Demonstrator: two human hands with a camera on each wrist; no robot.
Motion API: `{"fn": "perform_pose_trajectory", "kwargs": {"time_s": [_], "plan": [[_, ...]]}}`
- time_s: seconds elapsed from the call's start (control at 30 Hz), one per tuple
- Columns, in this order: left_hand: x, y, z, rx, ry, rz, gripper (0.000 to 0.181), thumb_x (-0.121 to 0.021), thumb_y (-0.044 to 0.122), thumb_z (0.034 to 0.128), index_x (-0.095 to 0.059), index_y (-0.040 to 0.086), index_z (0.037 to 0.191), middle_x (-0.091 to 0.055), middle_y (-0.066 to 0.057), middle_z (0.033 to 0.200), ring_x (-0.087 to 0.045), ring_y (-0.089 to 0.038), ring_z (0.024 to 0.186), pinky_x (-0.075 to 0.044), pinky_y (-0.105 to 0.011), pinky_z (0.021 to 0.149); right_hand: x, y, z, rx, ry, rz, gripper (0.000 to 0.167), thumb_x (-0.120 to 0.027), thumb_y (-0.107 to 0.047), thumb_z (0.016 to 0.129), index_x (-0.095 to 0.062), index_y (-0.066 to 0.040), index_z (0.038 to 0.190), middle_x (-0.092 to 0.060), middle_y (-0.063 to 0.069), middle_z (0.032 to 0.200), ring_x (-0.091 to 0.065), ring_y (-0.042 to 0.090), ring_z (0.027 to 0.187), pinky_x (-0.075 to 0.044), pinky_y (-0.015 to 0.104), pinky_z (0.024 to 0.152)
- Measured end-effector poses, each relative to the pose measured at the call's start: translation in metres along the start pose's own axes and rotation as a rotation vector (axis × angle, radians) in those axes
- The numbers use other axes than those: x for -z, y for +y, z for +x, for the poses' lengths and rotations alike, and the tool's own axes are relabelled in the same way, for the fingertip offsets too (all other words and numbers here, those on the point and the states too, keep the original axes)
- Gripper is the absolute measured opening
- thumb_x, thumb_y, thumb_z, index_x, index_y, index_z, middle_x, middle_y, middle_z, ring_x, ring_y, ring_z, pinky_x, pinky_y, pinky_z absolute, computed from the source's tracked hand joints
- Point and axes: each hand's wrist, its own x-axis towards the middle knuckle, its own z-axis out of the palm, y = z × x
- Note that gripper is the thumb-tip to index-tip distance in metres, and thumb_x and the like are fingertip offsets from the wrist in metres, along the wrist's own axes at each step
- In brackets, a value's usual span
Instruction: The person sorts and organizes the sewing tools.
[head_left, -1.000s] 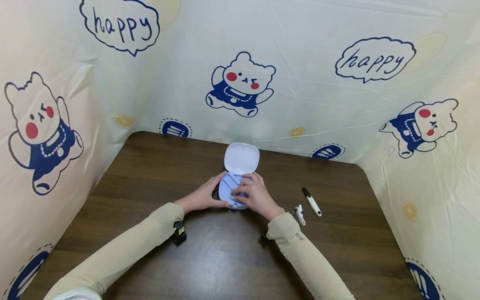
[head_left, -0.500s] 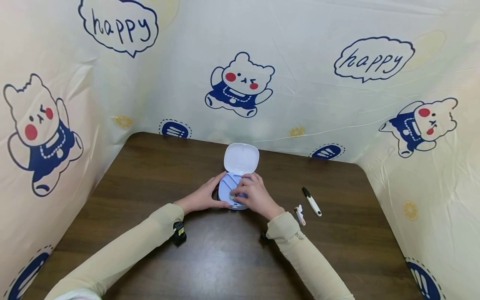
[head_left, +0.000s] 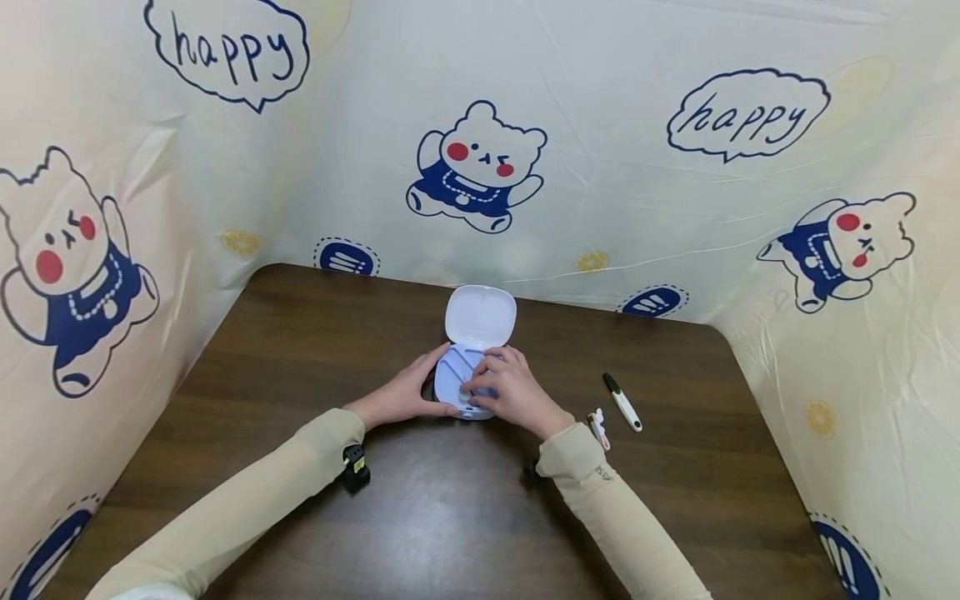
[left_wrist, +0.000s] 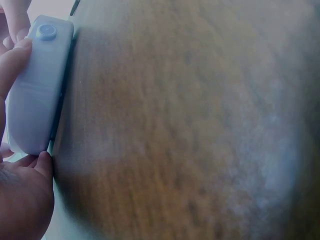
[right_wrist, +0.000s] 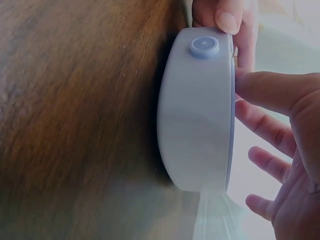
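A pale blue box (head_left: 452,385) with slanted dividers stands on the table in the head view, its white hinged lid (head_left: 481,317) tipped up behind. My left hand (head_left: 405,392) grips the box's left side, thumb along the front edge. My right hand (head_left: 513,393) reaches over the right half, thumb and forefinger pinching a small round pale thing (head_left: 464,397) low in the tray, mostly hidden by the fingers. In the right wrist view the thumb (right_wrist: 272,90) dips past the rim and the other fingers are spread. A round button (right_wrist: 204,46) marks the box's front.
Right of my right hand lie a small white-and-pink clip-like item (head_left: 598,428) and a black-and-white pen-like tool (head_left: 622,402). The dark wooden table (head_left: 420,517) meets printed cloth walls (head_left: 600,192) at the back and both sides.
The small round thing shows less between my right fingers than before. Both hands stay at the box, with only slight finger movement. The head view has shifted a little.
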Motion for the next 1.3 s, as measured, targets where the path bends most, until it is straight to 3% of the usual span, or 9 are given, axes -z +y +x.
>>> {"fn": "perform_pose_trajectory", "kwargs": {"time_s": [0.57,0.8,1.3], "plan": [[0.000,-0.003,0.001,-0.005,0.002,0.005,0.115,-0.086,0.045,0.0857,-0.013,0.014,0.168,-0.025,-0.021,0.168,-0.030,-0.039,0.152,-0.031,-0.061,0.118,0.002,0.000,-0.007,-0.023,0.013,0.051,0.015,-0.077,-0.020,0.095,-0.082,-0.018,0.110,-0.069,0.003,0.115,-0.048,0.036,0.135,-0.028,0.061,0.117],[-0.001,-0.003,0.001,-0.005,0.002,0.008,0.115,-0.086,0.045,0.0851,-0.013,0.013,0.168,-0.025,-0.021,0.168,-0.029,-0.039,0.152,-0.031,-0.060,0.119,0.002,0.003,-0.016,-0.014,0.086,0.100,0.013,-0.076,-0.018,0.097,-0.082,-0.016,0.107,-0.071,0.002,0.109,-0.051,0.036,0.132,-0.029,0.060,0.116],[0.000,-0.003,0.000,0.010,0.001,0.002,0.116,-0.086,0.046,0.0847,-0.012,0.014,0.169,-0.022,-0.020,0.170,-0.025,-0.038,0.155,-0.029,-0.059,0.120,0.012,0.014,-0.043,-0.100,0.269,0.150,0.013,-0.075,-0.007,0.094,-0.081,-0.007,0.107,-0.076,0.007,0.106,-0.059,0.039,0.122,-0.038,0.060,0.109]]}}
